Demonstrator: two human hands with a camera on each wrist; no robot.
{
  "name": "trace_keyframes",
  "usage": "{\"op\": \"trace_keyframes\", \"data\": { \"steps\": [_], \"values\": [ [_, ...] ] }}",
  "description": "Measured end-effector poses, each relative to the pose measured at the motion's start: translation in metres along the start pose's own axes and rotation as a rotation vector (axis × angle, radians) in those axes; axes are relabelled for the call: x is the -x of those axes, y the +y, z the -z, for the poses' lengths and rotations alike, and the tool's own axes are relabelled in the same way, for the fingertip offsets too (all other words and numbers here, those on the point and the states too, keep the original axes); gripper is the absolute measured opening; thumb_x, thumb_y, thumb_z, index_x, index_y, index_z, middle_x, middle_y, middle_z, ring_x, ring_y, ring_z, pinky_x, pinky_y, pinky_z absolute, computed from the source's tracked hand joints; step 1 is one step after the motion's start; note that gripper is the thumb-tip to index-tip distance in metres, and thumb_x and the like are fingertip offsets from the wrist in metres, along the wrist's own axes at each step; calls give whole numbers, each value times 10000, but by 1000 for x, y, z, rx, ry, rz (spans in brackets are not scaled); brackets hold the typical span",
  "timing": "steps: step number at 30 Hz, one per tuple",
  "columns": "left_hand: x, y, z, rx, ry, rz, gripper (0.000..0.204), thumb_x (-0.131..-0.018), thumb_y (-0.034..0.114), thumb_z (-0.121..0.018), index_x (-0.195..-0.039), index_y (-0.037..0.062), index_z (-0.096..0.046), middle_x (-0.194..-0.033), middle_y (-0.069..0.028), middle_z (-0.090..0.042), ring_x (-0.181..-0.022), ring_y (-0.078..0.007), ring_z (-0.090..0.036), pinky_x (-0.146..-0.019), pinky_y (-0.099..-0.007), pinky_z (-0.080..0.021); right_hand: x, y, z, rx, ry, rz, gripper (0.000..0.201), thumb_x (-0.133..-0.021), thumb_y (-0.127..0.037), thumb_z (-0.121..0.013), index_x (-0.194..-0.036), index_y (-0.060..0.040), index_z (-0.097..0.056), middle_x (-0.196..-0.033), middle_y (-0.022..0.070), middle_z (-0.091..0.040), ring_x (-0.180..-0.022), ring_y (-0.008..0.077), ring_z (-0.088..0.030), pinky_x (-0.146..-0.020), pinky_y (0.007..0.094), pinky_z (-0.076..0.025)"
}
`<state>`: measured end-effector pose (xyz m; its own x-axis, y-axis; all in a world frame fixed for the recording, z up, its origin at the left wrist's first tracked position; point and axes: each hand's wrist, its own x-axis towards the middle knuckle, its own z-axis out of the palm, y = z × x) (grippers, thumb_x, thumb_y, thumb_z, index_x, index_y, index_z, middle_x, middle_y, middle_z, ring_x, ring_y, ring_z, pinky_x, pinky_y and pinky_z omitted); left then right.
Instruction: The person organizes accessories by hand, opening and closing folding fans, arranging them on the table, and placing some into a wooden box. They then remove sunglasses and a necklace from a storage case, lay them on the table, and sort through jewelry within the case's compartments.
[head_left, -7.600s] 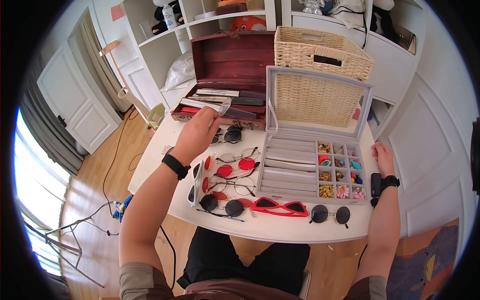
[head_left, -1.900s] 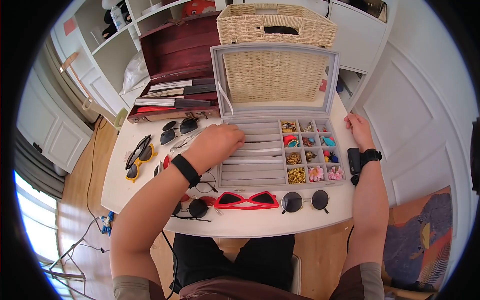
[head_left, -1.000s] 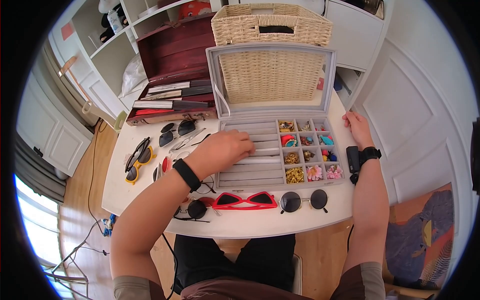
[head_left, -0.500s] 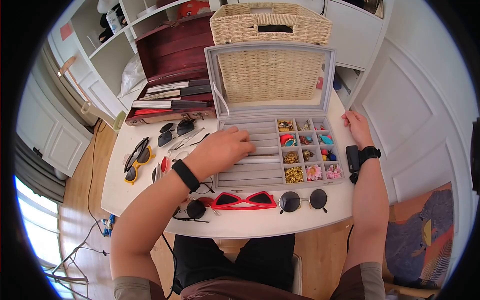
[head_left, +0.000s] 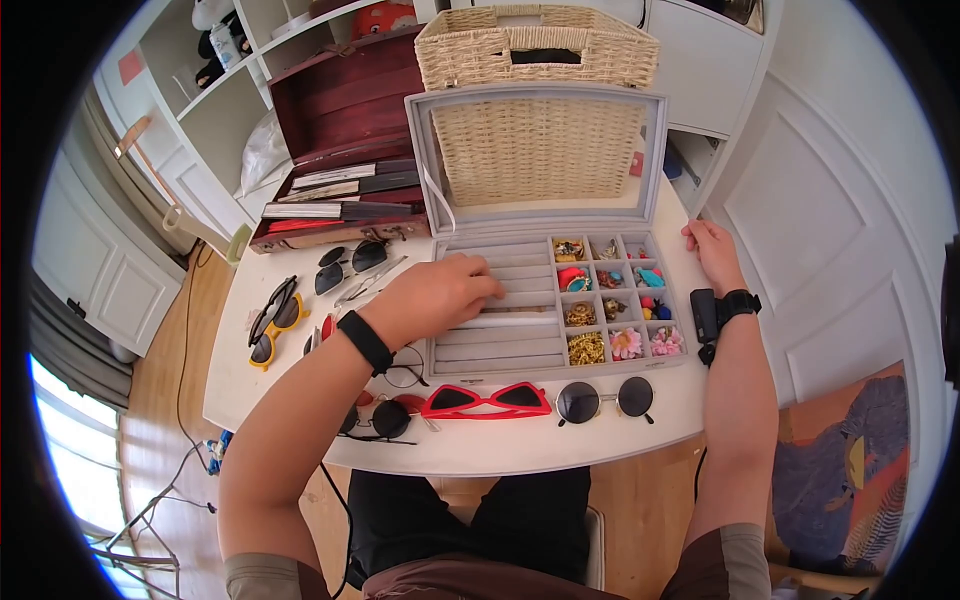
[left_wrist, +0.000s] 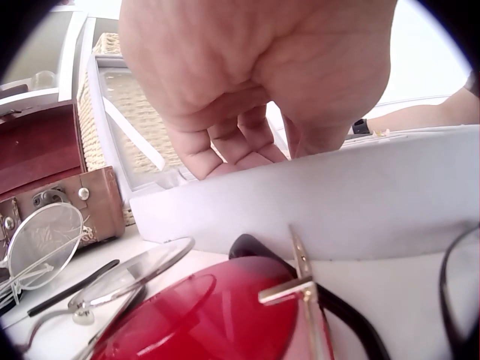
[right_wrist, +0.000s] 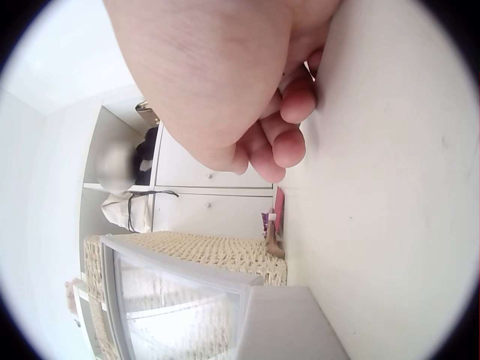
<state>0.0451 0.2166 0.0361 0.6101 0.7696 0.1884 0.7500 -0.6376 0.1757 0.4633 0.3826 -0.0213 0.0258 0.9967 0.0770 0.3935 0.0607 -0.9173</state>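
A grey jewelry box (head_left: 490, 355) stands with its glass lid raised; padded rolls fill its left half and small compartments of jewelry (head_left: 588, 348) its right. My left hand (head_left: 445, 290) reaches over the rolls, fingertips down near a parted slot (head_left: 515, 310) showing a brownish strip. In the left wrist view its curled fingers (left_wrist: 240, 142) dip behind the box wall, tips hidden; I cannot tell whether they pinch anything. My right hand (head_left: 712, 250) rests on the table right of the box, loosely curled around nothing.
Red-framed sunglasses (head_left: 488, 405) and round dark sunglasses (head_left: 578, 402) lie along the front. Red-lensed glasses (left_wrist: 225, 307) sit under my left wrist. Yellow-and-black sunglasses (head_left: 290, 315) are at left. An opened red-brown case (head_left: 330, 235) and a woven basket (head_left: 540, 150) stand behind.
My left hand, earlier holding a clear item over the red-brown case, moved right to the rolls. Lately it shifts only slightly there, and the slot's white strip now looks brownish. My right hand stays put.
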Motion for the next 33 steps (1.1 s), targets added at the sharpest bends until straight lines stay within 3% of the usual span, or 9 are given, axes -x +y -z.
{"op": "trace_keyframes", "data": {
  "steps": [16, 18, 33],
  "values": [
    [-5, 4, 4, -136, -99, -83, 187, -907, 132, -590, -1070, 185, -665, -1072, -32, -588, -1065, -239, -612, -798, -367, -583, -3, 3, 0, 3, -4, -6, 318, -998, -315, -549, -865, -56, -676, -710, -21, -565, -720, 92, -499, -723, 251, -386],
    [-7, 1, 5, -110, -104, -118, 206, -873, 107, -649, -1069, 167, -672, -1068, -21, -597, -1030, -230, -622, -795, -361, -578, -3, 3, 0, 5, -4, -6, 319, -999, -317, -549, -866, -55, -675, -710, -21, -565, -721, 93, -499, -726, 251, -386],
    [-16, -6, -6, -181, -66, -195, 145, -879, 122, -654, -1022, 110, -632, -993, -48, -604, -977, -258, -620, -804, -385, -554, 0, 0, 0, 10, -7, -16, 306, -992, -322, -554, -869, -67, -672, -719, -28, -562, -723, 91, -496, -717, 252, -387]
  ]
}}
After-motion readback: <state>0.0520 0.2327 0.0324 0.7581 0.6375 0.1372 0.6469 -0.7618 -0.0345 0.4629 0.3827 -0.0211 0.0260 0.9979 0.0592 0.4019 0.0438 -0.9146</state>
